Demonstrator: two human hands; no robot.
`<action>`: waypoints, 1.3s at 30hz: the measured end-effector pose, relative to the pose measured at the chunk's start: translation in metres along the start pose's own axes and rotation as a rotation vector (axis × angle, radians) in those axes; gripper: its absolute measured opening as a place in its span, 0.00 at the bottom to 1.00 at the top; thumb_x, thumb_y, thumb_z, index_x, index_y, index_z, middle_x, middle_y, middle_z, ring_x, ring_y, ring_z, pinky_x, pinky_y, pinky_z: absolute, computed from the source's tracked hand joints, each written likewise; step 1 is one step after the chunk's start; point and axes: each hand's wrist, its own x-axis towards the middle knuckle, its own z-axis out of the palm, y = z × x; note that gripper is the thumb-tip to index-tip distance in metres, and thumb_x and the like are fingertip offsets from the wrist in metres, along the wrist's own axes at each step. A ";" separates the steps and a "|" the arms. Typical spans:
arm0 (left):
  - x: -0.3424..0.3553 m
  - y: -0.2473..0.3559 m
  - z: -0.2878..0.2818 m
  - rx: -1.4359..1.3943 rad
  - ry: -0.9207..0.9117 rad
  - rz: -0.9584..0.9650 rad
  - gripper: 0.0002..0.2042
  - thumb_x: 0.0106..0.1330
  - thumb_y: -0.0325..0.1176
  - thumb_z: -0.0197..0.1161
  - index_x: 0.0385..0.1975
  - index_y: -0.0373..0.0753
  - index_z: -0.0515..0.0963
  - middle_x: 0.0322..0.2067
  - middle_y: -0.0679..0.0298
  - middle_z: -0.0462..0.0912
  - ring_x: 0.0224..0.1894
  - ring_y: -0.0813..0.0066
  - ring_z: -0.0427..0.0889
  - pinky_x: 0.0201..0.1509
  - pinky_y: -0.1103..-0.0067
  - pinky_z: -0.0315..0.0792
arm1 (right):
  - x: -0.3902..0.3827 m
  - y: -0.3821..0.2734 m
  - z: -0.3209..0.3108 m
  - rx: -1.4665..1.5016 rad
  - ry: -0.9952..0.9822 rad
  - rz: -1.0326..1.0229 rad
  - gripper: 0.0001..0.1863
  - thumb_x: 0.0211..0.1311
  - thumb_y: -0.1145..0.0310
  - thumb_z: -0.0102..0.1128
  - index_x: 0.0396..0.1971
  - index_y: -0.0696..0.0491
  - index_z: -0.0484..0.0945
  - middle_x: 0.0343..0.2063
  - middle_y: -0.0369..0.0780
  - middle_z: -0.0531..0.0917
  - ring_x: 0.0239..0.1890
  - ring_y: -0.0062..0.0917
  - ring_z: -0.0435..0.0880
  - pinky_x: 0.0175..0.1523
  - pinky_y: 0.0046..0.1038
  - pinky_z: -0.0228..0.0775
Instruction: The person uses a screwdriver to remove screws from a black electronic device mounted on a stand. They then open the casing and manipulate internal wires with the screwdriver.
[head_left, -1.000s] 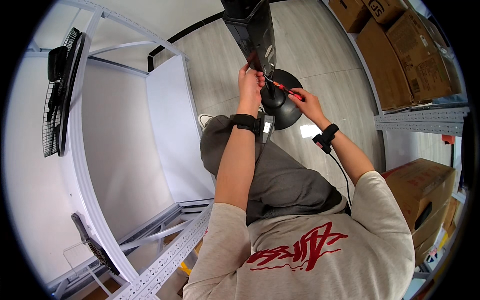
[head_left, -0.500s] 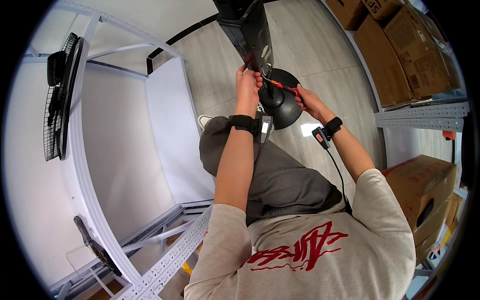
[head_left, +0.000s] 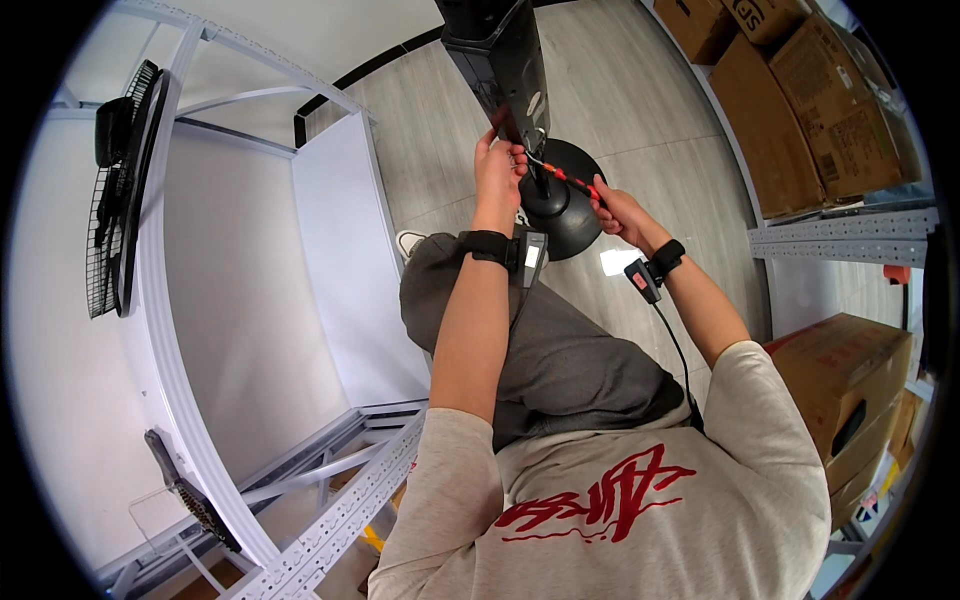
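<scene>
A black upright device [head_left: 500, 60] stands on a round black base [head_left: 570, 205] on the grey floor. My left hand [head_left: 498, 170] presses against the lower part of its body. My right hand [head_left: 618, 212] grips a red-handled screwdriver [head_left: 568, 178], whose metal tip points at the device near my left fingers. Both wrists carry black bands with small devices.
A white metal shelving frame [head_left: 330, 230] stands at my left, with a black fan [head_left: 115, 200] hung on the wall. Cardboard boxes [head_left: 800, 90] are stacked at the right, another box [head_left: 850, 370] at lower right beside a grey rack beam [head_left: 840, 235].
Both hands have stayed at the device's lower body; the view has shifted slightly and the screwdriver remains pointed at the same spot.
</scene>
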 end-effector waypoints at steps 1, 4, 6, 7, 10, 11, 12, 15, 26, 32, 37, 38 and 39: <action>0.000 0.000 0.000 0.004 -0.001 0.001 0.24 0.62 0.23 0.47 0.60 0.44 0.62 0.26 0.63 0.73 0.24 0.77 0.70 0.24 0.83 0.64 | 0.001 0.002 -0.001 -0.004 0.025 -0.039 0.27 0.67 0.40 0.41 0.24 0.51 0.70 0.12 0.29 0.66 0.12 0.14 0.63 0.18 0.18 0.53; 0.003 -0.002 0.000 -0.002 -0.021 0.003 0.24 0.62 0.23 0.47 0.60 0.44 0.62 0.26 0.63 0.73 0.24 0.77 0.70 0.24 0.82 0.64 | 0.011 0.016 0.011 -0.260 0.334 -0.381 0.22 0.66 0.46 0.48 0.27 0.52 0.71 0.16 0.31 0.69 0.16 0.16 0.65 0.22 0.20 0.57; 0.003 -0.002 0.000 -0.002 -0.001 0.005 0.24 0.62 0.23 0.46 0.60 0.44 0.62 0.26 0.63 0.73 0.24 0.76 0.70 0.24 0.82 0.65 | 0.013 0.020 0.014 -0.439 0.496 -0.571 0.19 0.66 0.50 0.53 0.29 0.53 0.71 0.19 0.31 0.70 0.19 0.17 0.67 0.26 0.21 0.60; 0.004 -0.002 0.000 -0.003 0.008 0.006 0.24 0.62 0.23 0.46 0.60 0.44 0.62 0.26 0.63 0.72 0.24 0.76 0.70 0.24 0.82 0.65 | 0.012 0.020 0.013 -0.492 0.517 -0.610 0.18 0.65 0.52 0.54 0.30 0.53 0.71 0.20 0.32 0.71 0.21 0.17 0.68 0.27 0.21 0.61; 0.003 -0.002 0.000 -0.009 0.018 -0.001 0.23 0.62 0.23 0.46 0.60 0.43 0.62 0.26 0.62 0.72 0.24 0.75 0.70 0.24 0.82 0.65 | 0.009 0.019 0.015 -0.475 0.485 -0.607 0.18 0.65 0.52 0.55 0.31 0.53 0.71 0.20 0.32 0.71 0.21 0.17 0.69 0.27 0.21 0.62; 0.003 -0.002 0.000 -0.011 0.016 0.003 0.23 0.62 0.23 0.46 0.60 0.43 0.62 0.26 0.62 0.72 0.24 0.75 0.70 0.24 0.82 0.65 | 0.007 0.017 0.017 -0.442 0.457 -0.584 0.18 0.65 0.51 0.54 0.31 0.53 0.71 0.19 0.32 0.71 0.21 0.17 0.69 0.27 0.21 0.62; 0.003 -0.003 -0.001 -0.012 0.015 0.006 0.23 0.62 0.23 0.46 0.60 0.44 0.62 0.26 0.61 0.72 0.24 0.75 0.70 0.24 0.82 0.65 | 0.005 0.014 0.018 -0.363 0.404 -0.494 0.18 0.66 0.51 0.53 0.31 0.53 0.70 0.19 0.32 0.71 0.20 0.17 0.69 0.26 0.21 0.62; 0.001 -0.002 -0.002 -0.013 -0.003 0.007 0.24 0.62 0.23 0.46 0.60 0.44 0.62 0.26 0.61 0.72 0.24 0.75 0.70 0.25 0.82 0.65 | 0.000 0.007 0.018 -0.154 0.265 -0.281 0.17 0.67 0.52 0.51 0.30 0.52 0.70 0.18 0.31 0.71 0.18 0.17 0.69 0.24 0.21 0.61; 0.000 -0.001 -0.001 -0.035 -0.020 0.003 0.24 0.62 0.23 0.46 0.60 0.44 0.61 0.26 0.61 0.73 0.24 0.76 0.70 0.24 0.83 0.65 | 0.007 0.020 0.025 -0.251 0.401 -0.605 0.14 0.68 0.57 0.50 0.40 0.54 0.70 0.26 0.33 0.74 0.28 0.16 0.73 0.33 0.19 0.65; -0.003 0.001 0.000 -0.028 -0.045 0.010 0.24 0.62 0.23 0.46 0.60 0.39 0.58 0.26 0.61 0.73 0.23 0.78 0.70 0.23 0.83 0.64 | 0.002 0.007 0.032 -0.268 0.405 -0.134 0.28 0.67 0.42 0.43 0.36 0.57 0.73 0.19 0.33 0.73 0.18 0.17 0.71 0.22 0.21 0.61; 0.002 -0.002 -0.005 -0.025 -0.050 0.012 0.24 0.62 0.23 0.46 0.60 0.39 0.57 0.26 0.62 0.73 0.23 0.78 0.70 0.23 0.83 0.64 | 0.003 -0.005 0.022 -0.532 0.384 -0.086 0.30 0.67 0.40 0.40 0.21 0.53 0.71 0.13 0.32 0.72 0.13 0.17 0.70 0.18 0.22 0.60; 0.002 -0.001 -0.004 -0.024 -0.048 0.008 0.24 0.62 0.23 0.46 0.61 0.39 0.57 0.26 0.62 0.73 0.23 0.78 0.70 0.23 0.83 0.64 | 0.003 -0.006 0.020 -0.538 0.373 -0.076 0.30 0.67 0.40 0.40 0.18 0.52 0.70 0.13 0.31 0.71 0.14 0.16 0.69 0.19 0.21 0.59; 0.001 -0.001 -0.003 -0.024 -0.046 0.005 0.24 0.62 0.23 0.46 0.61 0.40 0.57 0.26 0.62 0.73 0.23 0.78 0.70 0.23 0.83 0.64 | 0.004 -0.005 0.016 -0.473 0.333 -0.110 0.29 0.66 0.40 0.42 0.19 0.51 0.70 0.13 0.30 0.70 0.14 0.15 0.68 0.19 0.20 0.58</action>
